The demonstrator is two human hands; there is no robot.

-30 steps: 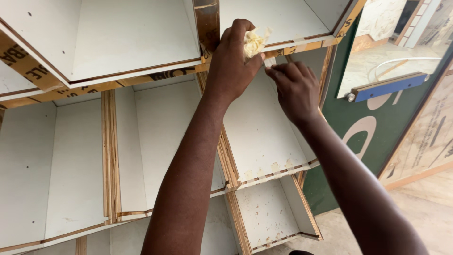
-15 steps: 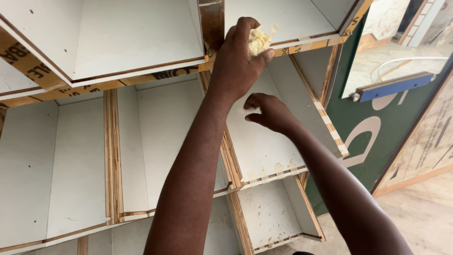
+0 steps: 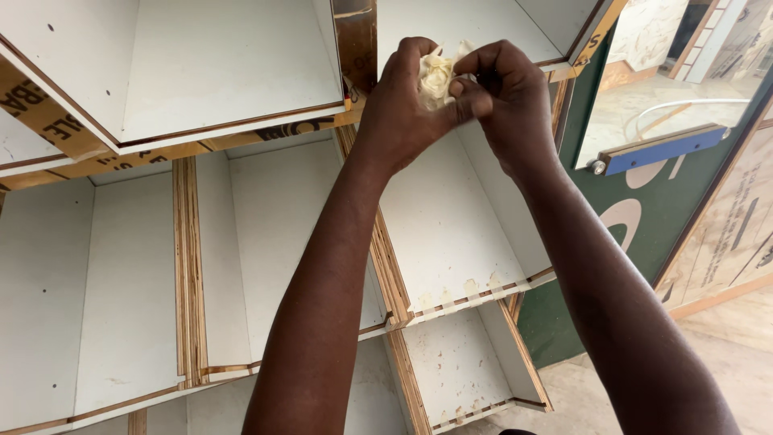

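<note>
Both hands are clamped on a crumpled wad of pale tape (image 3: 437, 78), left hand (image 3: 403, 105) cupping, right hand (image 3: 503, 97) pinching, best kept tight above the white plywood shelf unit (image 3: 241, 242).

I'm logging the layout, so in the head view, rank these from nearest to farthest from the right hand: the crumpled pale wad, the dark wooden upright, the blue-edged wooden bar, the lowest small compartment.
1. Crumpled pale wad: pinched by the right hand itself.
2. Dark wooden upright: just left, beyond the left hand.
3. Blue-edged wooden bar: off to the right.
4. Lowest small compartment: far below.

Both hands (image 3: 459, 97) around crumpled wad (image 3: 437, 76)
</note>
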